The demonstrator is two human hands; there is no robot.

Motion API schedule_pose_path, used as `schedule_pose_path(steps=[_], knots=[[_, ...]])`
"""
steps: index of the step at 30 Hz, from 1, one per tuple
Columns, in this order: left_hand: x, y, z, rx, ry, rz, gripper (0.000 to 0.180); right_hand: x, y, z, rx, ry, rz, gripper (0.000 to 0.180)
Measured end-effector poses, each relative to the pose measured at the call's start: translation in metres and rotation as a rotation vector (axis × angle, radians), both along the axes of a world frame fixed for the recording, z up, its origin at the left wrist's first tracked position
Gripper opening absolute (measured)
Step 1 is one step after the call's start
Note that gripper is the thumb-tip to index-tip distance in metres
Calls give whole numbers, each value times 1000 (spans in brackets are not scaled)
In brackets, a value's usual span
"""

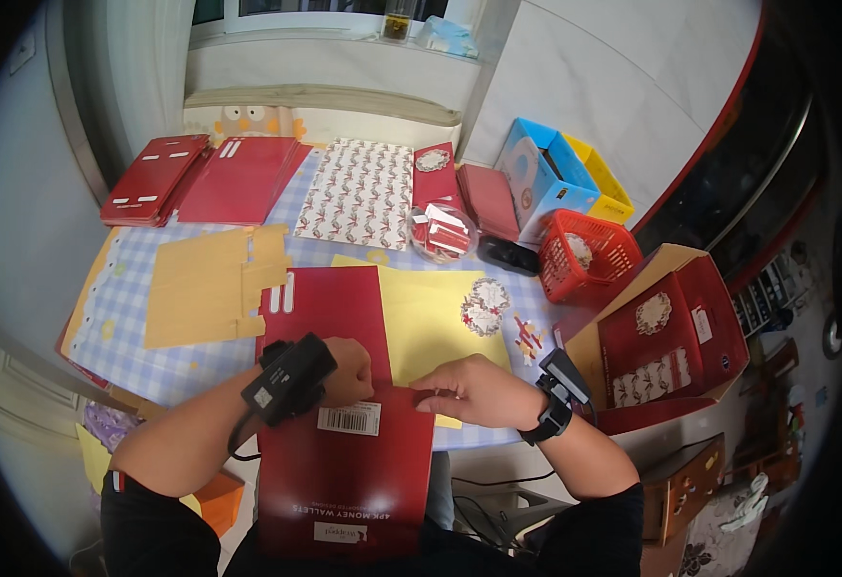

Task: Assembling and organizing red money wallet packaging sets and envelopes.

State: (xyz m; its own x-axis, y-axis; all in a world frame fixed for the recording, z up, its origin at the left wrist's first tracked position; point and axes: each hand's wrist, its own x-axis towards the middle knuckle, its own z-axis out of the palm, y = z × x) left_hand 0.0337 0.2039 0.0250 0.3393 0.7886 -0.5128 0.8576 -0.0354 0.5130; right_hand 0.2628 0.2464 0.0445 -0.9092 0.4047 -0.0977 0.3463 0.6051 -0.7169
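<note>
A large glossy red card folder (344, 471) spreads before me. Its upper panel (330, 308) lies on the table, and its near panel, with a white barcode label (349, 419), comes down toward my body. My left hand (347, 370) is closed at the line between the panels, its fingers curled and partly covered by the black device on my wrist. At the near panel's top right corner, my right hand (479, 389) pinches the red card between thumb and fingers. Beneath lies a yellow sheet (421, 308), with round floral cutouts (484, 308) at its right.
Red card stacks (157, 178) and a patterned white sheet (354, 192) line the back. Brown cardboard (195, 288) lies left. A clear bowl (443, 234), black case (508, 257), red basket (589, 255) and blue box (548, 173) stand right, behind an open carton (666, 337).
</note>
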Motion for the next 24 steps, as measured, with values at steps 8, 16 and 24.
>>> schedule_pose_path(steps=[8, 16, 24], knots=[[-5, 3, -9, 58, -78, 60, 21, 2, 8, -34, -231, 152, -154, 20], [0, 0, 13, 52, 28, 116, 24, -3, 17, -48, -398, 200, -263, 13], [-3, -7, 14, 123, -4, 176, 24, -18, 2, -57, -651, 326, -331, 26]])
